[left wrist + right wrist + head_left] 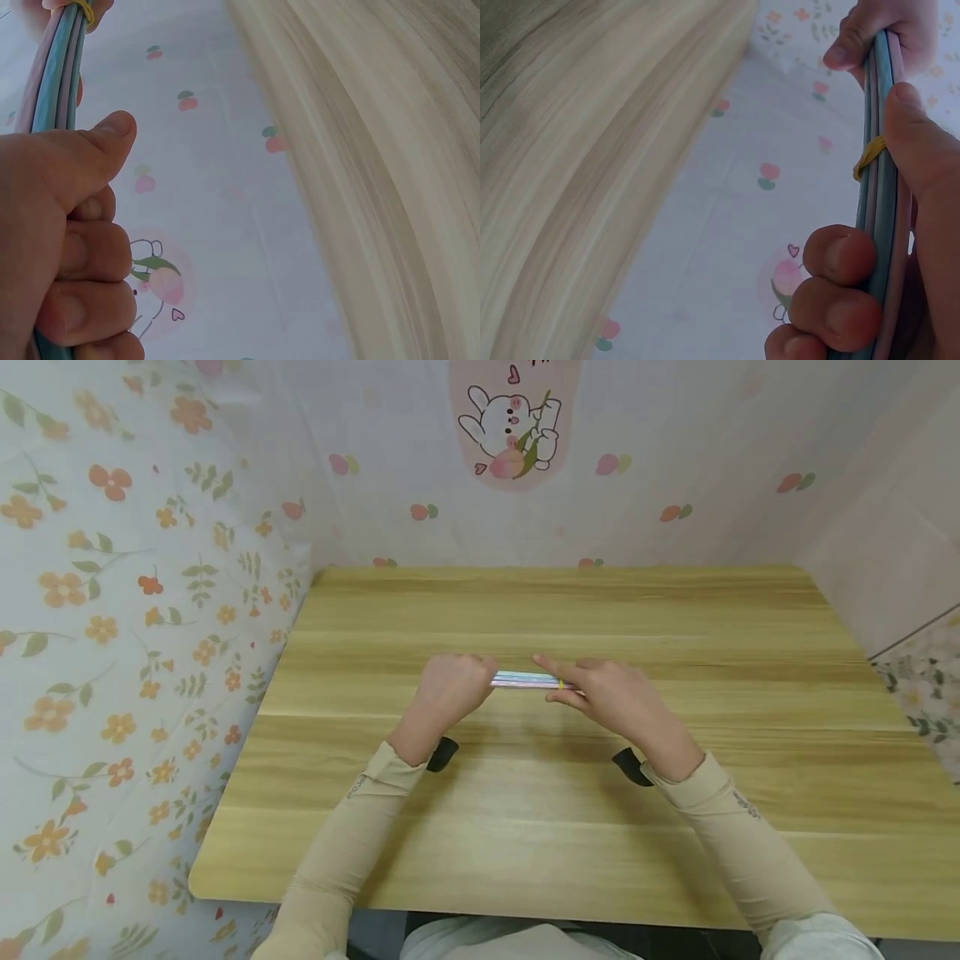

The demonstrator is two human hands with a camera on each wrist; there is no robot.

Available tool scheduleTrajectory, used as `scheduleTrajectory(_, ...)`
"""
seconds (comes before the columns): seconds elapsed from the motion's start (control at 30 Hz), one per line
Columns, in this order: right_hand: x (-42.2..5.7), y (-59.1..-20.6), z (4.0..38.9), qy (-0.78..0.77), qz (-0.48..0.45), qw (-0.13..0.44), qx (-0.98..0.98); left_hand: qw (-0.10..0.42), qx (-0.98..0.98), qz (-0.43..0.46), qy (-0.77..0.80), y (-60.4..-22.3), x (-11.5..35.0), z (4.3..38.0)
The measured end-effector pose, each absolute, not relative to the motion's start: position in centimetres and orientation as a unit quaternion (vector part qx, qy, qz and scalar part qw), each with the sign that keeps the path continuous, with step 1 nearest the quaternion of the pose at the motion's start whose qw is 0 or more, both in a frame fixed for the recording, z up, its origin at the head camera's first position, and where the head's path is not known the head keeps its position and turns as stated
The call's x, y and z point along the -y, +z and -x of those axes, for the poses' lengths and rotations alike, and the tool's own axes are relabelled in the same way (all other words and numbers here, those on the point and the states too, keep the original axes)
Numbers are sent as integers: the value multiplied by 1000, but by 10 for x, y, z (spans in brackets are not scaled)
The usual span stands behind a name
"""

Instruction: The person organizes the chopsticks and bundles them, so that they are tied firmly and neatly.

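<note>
Flowered and fruit-printed sheeting [645,410] is hanging beyond and to the left of the grip, and a wood-grained table [555,852] is spreading beneath it, as a person is holding one bundle of pastel sticks [521,679] between two bare hands. The left hand [459,685] is gripping one end, fingers folded round it; the right hand [618,693] is clasping the other, three curled fingers and a thumb showing against the sticks as seen from the right wrist. Between the two grips the bundle is lying crosswise, its long axis running left to right, a short length showing between the hands, and it is apparently being held above the tabletop (how high, an onlooker is only guessing). One yellow band [870,157] is circling the sticks just beside the right thumb, so the right hand is sitting nearer to it than the left. Counted up, at least four sticks are showing in pink, blue and mauve, with others possibly hiding behind. Two beige sleeves [352,843] are covering the forearms behind the grip, and two black pieces [442,754] are jutting out, one beside each wrist.
</note>
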State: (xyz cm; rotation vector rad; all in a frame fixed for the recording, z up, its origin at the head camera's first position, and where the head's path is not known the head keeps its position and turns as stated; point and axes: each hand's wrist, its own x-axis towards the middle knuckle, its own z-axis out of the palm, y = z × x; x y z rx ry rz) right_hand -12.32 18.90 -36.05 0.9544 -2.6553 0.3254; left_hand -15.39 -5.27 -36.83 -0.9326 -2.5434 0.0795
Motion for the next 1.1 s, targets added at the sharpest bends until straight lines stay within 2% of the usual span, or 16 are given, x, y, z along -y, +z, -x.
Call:
scheduleTrajectory(0.27, -191, -358, 125, 121, -324, 139, 928, 220, 917, 333, 23, -365, 51, 157)
scheduleTrajectory(0.53, -195, -349, 124, 176, -265, 42, 947, 228, 913, 337, 14, -367, 50, 158)
scheduleTrajectory(0.63, -196, -347, 124, 192, -259, 24, 946, 224, 914, 336, 16, -369, 50, 159)
scheduleTrajectory(1.1, -194, -345, 123, 196, -331, 51, 922, 249, 906, 342, 21, -372, 52, 155)
